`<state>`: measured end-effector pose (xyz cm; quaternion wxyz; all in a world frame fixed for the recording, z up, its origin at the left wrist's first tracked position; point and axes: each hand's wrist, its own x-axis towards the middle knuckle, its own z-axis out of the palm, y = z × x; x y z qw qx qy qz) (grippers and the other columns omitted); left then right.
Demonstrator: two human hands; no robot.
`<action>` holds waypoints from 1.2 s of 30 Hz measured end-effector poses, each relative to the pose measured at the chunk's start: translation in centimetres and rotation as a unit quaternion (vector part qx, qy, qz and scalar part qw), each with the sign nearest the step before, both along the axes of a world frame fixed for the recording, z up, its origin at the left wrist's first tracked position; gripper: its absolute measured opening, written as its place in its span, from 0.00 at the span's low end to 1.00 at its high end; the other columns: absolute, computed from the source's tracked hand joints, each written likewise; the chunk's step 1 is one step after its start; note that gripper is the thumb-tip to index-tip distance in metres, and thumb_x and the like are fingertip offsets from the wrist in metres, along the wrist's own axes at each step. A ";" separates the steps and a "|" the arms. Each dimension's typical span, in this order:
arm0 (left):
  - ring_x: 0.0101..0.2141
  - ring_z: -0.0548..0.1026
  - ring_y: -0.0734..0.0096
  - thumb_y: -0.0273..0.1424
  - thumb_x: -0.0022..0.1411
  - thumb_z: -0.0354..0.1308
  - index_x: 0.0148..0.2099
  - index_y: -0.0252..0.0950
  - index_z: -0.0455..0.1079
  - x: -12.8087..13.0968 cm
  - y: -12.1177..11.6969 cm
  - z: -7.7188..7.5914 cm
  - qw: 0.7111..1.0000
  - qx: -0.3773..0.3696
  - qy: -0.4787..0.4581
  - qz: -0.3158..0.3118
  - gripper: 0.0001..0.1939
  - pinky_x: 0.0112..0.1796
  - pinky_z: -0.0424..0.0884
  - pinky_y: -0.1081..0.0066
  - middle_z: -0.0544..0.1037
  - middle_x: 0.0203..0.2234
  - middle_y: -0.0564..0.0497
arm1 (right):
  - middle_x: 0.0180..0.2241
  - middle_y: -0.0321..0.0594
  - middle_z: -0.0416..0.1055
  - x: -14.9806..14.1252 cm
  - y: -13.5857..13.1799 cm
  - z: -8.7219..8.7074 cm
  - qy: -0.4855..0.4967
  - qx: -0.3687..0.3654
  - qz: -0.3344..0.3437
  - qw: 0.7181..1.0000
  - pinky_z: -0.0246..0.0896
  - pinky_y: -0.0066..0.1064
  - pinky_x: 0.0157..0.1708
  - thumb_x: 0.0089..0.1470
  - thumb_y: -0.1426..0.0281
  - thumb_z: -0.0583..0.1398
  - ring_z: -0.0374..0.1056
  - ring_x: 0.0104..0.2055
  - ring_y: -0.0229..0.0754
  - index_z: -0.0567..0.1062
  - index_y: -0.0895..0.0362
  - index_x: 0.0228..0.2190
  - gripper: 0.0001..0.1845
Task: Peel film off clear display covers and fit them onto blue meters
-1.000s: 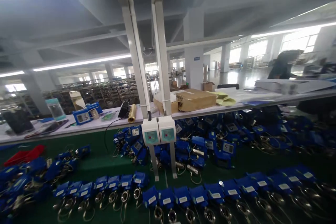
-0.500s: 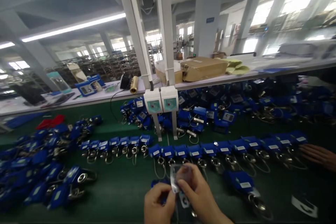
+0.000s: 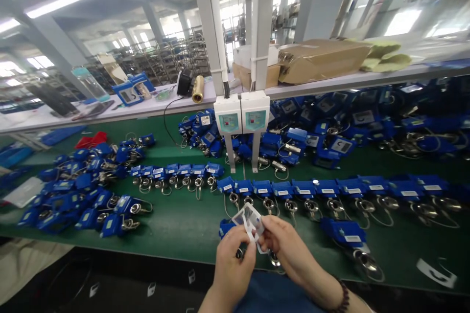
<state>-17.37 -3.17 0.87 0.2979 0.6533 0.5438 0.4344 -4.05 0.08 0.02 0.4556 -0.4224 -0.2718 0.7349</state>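
Centrally, item one: a small clear plastic pouch, pinched between both hands and raised just above the near edge of the green tabletop, at a height where it faces the eye. Left hand: grip closed on the pouch's lower left corner. Right hand: grip closed on its right edge, a bead bracelet at the wrist. Whether anything sits inside the pouch cannot be told.

Item two: a blue device lying on the tabletop directly beneath the hands, partly hidden by them.

Item three: a row of blue devices with metal rings just beyond, labels upward, side by side.

Item four: a heaped lot of the same to the left.

Item five: twin white control boxes on posts, standing behind the row; cardboard box on the shelf above.
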 end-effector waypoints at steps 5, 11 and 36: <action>0.31 0.74 0.67 0.32 0.57 0.50 0.24 0.38 0.64 -3.3 -1.0 -1.4 0.996 -0.059 -0.066 0.033 0.11 0.35 0.69 0.72 0.77 0.29 0.47 | 0.17 0.32 0.64 -0.2 1.2 -1.8 -0.034 -0.027 -0.017 0.999 0.56 0.24 0.18 0.36 0.50 0.67 0.58 0.19 0.33 0.71 0.58 0.22 0.24; 0.34 0.74 0.61 0.30 0.49 0.55 0.26 0.37 0.71 -10.2 -3.0 -3.6 0.932 -0.343 0.115 0.018 0.05 0.38 0.67 0.68 0.78 0.27 0.48 | 0.24 0.41 0.72 -0.4 0.9 -4.0 -0.330 0.268 0.005 0.905 0.64 0.33 0.29 0.56 0.57 0.55 0.67 0.28 0.43 0.74 0.55 0.24 0.18; 0.50 0.68 0.60 0.36 0.48 0.64 0.53 0.35 0.66 -8.8 4.9 -11.8 0.894 -0.403 -0.142 0.136 0.29 0.46 0.67 0.70 0.66 0.55 0.42 | 0.43 0.47 0.71 0.3 0.9 -8.4 -0.477 0.183 0.013 0.860 0.54 0.50 0.54 0.53 0.64 0.56 0.63 0.50 0.52 0.72 0.53 0.23 0.11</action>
